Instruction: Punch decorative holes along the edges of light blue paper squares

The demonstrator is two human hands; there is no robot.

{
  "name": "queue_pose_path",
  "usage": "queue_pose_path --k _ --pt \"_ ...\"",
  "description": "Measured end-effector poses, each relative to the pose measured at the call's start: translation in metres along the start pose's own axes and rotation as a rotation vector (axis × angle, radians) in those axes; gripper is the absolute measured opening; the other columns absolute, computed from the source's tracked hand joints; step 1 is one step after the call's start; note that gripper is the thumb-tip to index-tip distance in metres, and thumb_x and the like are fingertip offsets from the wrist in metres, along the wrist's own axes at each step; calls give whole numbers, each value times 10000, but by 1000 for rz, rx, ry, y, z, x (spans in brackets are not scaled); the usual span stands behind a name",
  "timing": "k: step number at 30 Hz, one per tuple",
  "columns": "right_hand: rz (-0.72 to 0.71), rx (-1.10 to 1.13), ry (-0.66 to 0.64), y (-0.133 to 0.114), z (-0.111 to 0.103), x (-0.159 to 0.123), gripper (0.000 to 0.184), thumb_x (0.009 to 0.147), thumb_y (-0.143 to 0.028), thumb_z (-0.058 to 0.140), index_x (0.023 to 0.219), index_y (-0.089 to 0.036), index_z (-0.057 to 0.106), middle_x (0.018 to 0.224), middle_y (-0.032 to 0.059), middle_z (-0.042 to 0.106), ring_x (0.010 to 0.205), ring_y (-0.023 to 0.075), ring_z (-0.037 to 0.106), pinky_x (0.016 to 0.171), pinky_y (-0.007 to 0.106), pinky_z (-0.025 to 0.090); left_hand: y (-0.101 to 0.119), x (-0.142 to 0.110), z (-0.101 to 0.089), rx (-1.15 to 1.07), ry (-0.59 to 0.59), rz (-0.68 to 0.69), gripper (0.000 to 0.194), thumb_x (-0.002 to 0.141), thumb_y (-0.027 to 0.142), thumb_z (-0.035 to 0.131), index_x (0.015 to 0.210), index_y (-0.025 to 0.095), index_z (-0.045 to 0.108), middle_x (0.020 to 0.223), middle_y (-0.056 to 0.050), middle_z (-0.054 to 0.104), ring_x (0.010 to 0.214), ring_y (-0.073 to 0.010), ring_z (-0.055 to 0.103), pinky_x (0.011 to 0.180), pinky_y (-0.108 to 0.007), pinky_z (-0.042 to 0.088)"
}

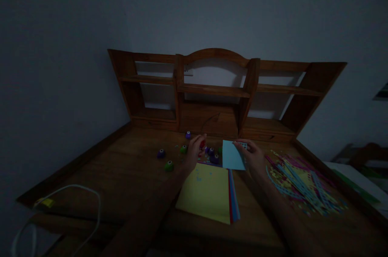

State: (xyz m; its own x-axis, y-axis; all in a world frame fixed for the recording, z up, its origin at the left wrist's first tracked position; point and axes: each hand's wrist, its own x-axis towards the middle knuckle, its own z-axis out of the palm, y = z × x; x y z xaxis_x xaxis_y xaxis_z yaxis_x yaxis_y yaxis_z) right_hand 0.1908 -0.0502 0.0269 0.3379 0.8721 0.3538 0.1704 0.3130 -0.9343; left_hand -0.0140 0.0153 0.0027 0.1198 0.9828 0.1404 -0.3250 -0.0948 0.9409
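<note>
My left hand (196,150) is closed around a small red craft punch (202,144), mostly covered by the fingers. A light blue sheet of paper (233,155) hangs upright from my right hand (250,152), pinched at its upper right, where a row of small holes shows. Between the hands stand several purple punches (215,159), with a green one (220,150) partly behind the sheet. Left of my left hand are a green punch (169,165) and a purple punch (161,153). Below lies a stack of coloured paper (209,192), yellow on top, with tiny blue bits on it.
On the right of the wooden desk (121,172) lies a heap of punched paper strips (303,182) and scraps. A wooden shelf unit (212,90) stands along the back. A white cable (98,204) loops over the left front edge. The room is dim.
</note>
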Motion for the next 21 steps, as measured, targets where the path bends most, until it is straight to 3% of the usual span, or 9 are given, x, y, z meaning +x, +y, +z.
queue_pose_path --k 3,7,9,13,17,21 --pt "107 78 -50 4 0 0 435 646 -481 776 933 -165 693 735 44 670 590 167 583 472 234 434 5 -7 6 106 -72 -4 435 716 579 662 739 148 615 531 62 413 393 -39 334 357 -148 211" --pt "54 45 -85 6 3 -2 401 664 -469 767 921 -171 696 786 56 675 638 177 594 500 242 458 8 -17 19 174 -181 -67 457 659 521 745 912 145 693 658 4 584 484 -63 482 423 -152 329" --pt "27 31 -100 6 4 -3 383 673 -471 758 908 -175 697 826 62 682 669 186 607 522 253 476 6 -18 23 190 -195 -84 460 615 480 789 909 138 703 756 -35 645 570 -98 559 483 -176 403" --pt "18 5 -131 6 6 -5 396 658 -485 759 896 -174 697 806 61 689 649 190 619 501 255 480 3 -19 23 204 -170 -53 421 577 441 815 841 129 712 765 -43 662 624 -133 597 552 -219 472" --pt "18 36 -132 10 10 -5 453 635 -471 781 973 -186 681 837 63 701 689 208 646 535 278 517 1 -19 21 214 -189 -5 396 641 449 769 882 140 708 752 -32 651 602 -121 579 502 -196 435" --pt "98 167 -115 18 12 -1 638 567 -414 840 1125 -200 617 933 79 712 775 244 675 636 355 563 0 -18 21 195 -126 43 379 690 459 725 899 145 684 671 7 598 490 -73 468 425 -170 335"
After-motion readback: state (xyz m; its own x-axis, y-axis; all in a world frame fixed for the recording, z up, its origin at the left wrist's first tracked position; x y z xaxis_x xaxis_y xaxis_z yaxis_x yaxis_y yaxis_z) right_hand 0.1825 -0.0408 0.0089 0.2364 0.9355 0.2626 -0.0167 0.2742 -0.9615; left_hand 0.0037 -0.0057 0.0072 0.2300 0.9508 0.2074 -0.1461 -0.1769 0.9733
